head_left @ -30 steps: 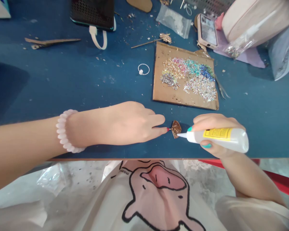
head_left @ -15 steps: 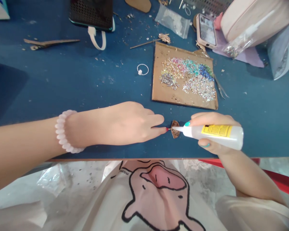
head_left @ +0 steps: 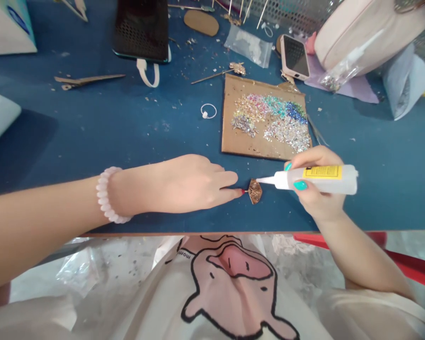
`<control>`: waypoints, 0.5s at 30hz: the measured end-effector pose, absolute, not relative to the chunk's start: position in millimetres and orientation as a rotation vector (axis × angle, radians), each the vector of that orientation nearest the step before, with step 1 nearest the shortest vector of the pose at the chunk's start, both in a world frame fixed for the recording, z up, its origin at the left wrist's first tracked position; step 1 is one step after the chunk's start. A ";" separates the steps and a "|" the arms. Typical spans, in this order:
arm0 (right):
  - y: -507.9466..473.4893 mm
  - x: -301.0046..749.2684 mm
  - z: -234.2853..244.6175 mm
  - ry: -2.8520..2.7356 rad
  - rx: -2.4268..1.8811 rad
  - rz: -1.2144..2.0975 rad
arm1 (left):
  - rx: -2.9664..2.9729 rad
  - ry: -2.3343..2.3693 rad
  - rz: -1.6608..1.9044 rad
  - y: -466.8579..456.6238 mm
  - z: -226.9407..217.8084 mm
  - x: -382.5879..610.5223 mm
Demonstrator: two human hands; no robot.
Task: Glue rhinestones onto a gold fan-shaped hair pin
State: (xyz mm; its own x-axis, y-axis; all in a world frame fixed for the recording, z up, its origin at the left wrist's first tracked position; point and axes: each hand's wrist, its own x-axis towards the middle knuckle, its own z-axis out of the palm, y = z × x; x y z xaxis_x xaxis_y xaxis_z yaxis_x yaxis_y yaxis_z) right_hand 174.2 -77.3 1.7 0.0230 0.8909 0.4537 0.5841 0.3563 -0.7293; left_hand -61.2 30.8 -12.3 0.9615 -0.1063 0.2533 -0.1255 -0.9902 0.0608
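Note:
My right hand (head_left: 317, 184) is wrapped round a clear glue bottle (head_left: 349, 179) with a yellow label and a white nozzle. The bottle lies nearly level, its thin tip at the upper edge of a small fan-shaped metal ornament (head_left: 255, 192). My left hand (head_left: 194, 184), wearing a pale bead bracelet (head_left: 106, 194), is closed at the ornament's thin stem, back of the hand up. Its lower fingers are hidden under the palm. Beyond my hands lies a cardboard piece (head_left: 241, 145) with several heaps of coloured rhinestones (head_left: 286, 132).
Tweezers (head_left: 317, 131) lie right of the cardboard. Further off are a hairpin (head_left: 212, 77), a white ring-shaped band (head_left: 208, 111), scissors-like metal tool (head_left: 88, 81), a black device (head_left: 141, 33), a phone (head_left: 295, 56), a plastic bag (head_left: 250, 46) and a pink pouch (head_left: 354, 33).
The nozzle has shifted from the ornament's middle near the stem to its upper edge. My right hand has moved up and turned, with the thumb now over the bottle's near side. The view has tilted slightly.

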 end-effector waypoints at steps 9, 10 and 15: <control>-76.8 172.2 2.6 -1.749 -1.365 0.489 | 3.197 -0.297 0.364 32.2 -8.5 -61.9; -76.2 172.1 2.4 -1.753 -1.364 0.486 | 3.202 -0.289 0.343 32.0 -7.5 -61.9; -74.4 172.1 1.5 -1.754 -1.360 0.496 | 3.214 -0.291 0.309 31.1 -6.0 -62.3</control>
